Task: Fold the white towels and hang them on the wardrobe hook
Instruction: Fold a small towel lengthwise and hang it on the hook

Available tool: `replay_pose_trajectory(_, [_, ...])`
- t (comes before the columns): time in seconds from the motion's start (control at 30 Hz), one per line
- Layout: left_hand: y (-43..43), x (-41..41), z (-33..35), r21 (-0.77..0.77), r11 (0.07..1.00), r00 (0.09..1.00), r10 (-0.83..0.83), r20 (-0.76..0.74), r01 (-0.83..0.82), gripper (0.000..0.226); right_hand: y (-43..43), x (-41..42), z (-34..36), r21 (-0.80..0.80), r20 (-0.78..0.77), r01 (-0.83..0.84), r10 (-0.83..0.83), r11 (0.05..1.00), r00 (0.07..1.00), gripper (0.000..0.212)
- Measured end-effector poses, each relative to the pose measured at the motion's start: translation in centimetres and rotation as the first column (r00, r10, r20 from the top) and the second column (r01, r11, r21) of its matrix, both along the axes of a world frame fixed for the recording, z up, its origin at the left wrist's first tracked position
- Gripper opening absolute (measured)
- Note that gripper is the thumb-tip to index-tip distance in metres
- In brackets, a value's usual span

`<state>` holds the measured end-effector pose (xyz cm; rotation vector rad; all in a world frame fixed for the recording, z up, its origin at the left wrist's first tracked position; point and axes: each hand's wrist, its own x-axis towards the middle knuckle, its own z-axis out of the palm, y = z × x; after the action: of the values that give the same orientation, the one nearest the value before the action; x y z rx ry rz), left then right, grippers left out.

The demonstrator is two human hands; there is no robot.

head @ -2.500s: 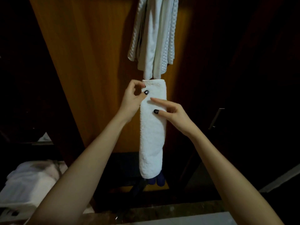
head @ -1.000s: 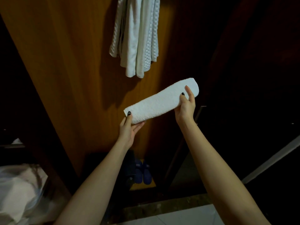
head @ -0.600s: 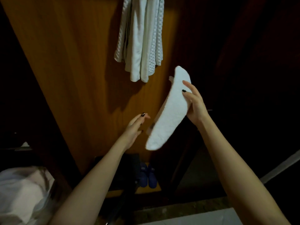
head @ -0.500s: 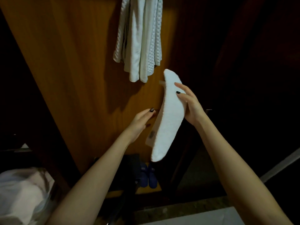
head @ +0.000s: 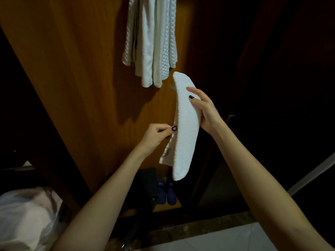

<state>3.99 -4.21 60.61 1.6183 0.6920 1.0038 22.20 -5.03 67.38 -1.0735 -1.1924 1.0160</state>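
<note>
Towel [head: 186,127] is swinging upright here: a second ago it was lying slanted across between both hands, then the left one was letting go and the lower end was dropping, and now it is hanging almost vertical in front of the wardrobe panel [head: 81,69]. The right hand [head: 204,107] is gripping the upper part, thumb across the front face and fingers wrapping behind, carrying the weight. The left hand [head: 155,134] is coming back in, fingers curling, thumb pinching the left edge about halfway down. The long axis is running top to bottom with a slight bow, the belly bulging to the right. The rounded top end is pointing up at the bottom of the hung towels [head: 152,42], just beside them but not touching, and the lower end is pointing down towards the slippers [head: 166,192] on the wardrobe floor. A thin labelled flap [head: 167,153] is peeling out at the lower left, so the layers are not sitting quite flush. My read: folding is nearly over, and the left hand is either tidying that loose layer or getting ready for the lift. The hook is sitting out of frame above, so the hang is not yet happening, and the strip is needing to travel upward past the towels already hanging there.
</note>
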Motion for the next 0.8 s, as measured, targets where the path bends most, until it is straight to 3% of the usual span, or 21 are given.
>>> replay_pose_trajectory(0.13, [-0.3,-0.6,-0.1,-0.081,0.997,0.996,0.012,0.090,-0.004,0.014,-0.2,-0.2,-0.3,-0.023,-0.062,-0.016,0.015,1.000,0.998,0.027])
replay_pose_trajectory(0.43, [-1.0,-1.4,0.7,0.132,0.989,0.997,-0.075,0.021,0.071,0.025,0.0,-0.2,-1.5,-0.030,-0.436,-0.120,0.095,0.992,0.895,0.029])
replay_pose_trajectory(0.6, [-0.4,-2.7,0.6,0.044,0.993,0.967,-0.093,-0.239,0.106,0.027,0.2,-0.4,-1.8,-0.071,-0.279,-0.105,0.082,0.992,0.957,0.028])
replay_pose_trajectory(0.7, [-0.8,-2.9,0.0,0.038,0.996,0.953,-0.066,-0.295,0.081,0.011,0.3,-0.9,-1.8,-0.084,-0.201,-0.026,0.008,0.996,0.980,0.028])
replay_pose_trajectory(0.8, [-1.5,-2.6,-0.9,0.016,0.999,0.960,-0.026,-0.279,0.032,0.035,0.7,-0.9,-1.9,-0.051,-0.252,0.041,-0.052,0.998,0.966,0.030])
